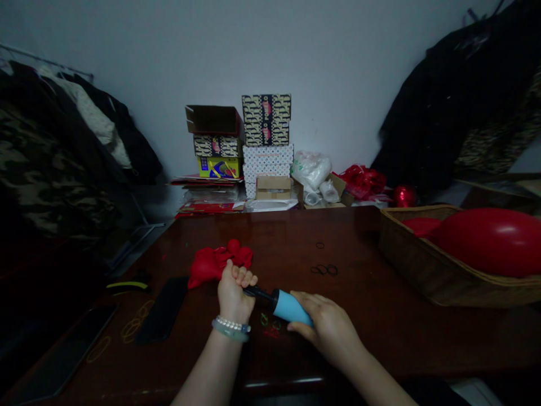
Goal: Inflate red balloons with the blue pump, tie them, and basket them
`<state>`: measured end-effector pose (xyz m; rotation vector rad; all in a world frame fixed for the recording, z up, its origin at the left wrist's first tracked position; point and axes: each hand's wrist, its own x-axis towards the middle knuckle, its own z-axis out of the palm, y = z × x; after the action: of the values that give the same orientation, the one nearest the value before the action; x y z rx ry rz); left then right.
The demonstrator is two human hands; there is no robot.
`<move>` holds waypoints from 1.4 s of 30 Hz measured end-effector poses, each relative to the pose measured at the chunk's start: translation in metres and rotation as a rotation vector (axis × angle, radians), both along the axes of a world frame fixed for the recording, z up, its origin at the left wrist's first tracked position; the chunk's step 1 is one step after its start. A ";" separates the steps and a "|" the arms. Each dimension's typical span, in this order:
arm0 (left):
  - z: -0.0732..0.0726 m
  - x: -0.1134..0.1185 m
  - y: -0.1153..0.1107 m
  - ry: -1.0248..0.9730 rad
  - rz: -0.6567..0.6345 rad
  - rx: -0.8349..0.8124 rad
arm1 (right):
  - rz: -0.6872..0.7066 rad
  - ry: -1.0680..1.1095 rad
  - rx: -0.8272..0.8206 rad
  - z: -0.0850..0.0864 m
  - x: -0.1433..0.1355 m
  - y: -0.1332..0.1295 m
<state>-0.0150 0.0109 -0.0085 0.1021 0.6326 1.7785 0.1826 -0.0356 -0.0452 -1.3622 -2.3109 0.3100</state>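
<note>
A blue hand pump (291, 308) with a black end is held between my two hands above the dark table. My right hand (329, 324) is wrapped round its blue body. The fingers of my left hand (237, 290) are closed round the pump's black end, beside a red balloon (207, 266) that lies in a crumpled heap with other red ones. Whether my left fingers also pinch part of a balloon is too dark to tell. Small green and red bands (271, 332) lie beneath the pump.
A wicker basket (406, 256) with large inflated red balloons (494, 241) stands at the right. Black bands (324, 270) lie mid-table. Two dark flat objects, yellowish bands (132, 329) and a yellow-edged tool (127, 286) lie at the left. Stacked boxes (267, 163) stand behind the table.
</note>
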 end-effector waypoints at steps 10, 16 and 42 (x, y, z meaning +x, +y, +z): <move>0.008 -0.031 0.006 -0.030 0.045 0.007 | 0.010 0.005 -0.089 0.016 0.016 0.002; 0.001 -0.025 0.003 -0.037 0.045 0.023 | -0.017 -0.042 -0.008 0.003 0.015 0.002; -0.006 0.023 -0.010 0.049 -0.021 0.041 | -0.066 0.006 0.202 -0.022 -0.005 -0.008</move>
<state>0.0075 0.0010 -0.0148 0.1806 0.6279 1.7734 0.1780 -0.0434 -0.0673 -1.3308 -2.2185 0.0581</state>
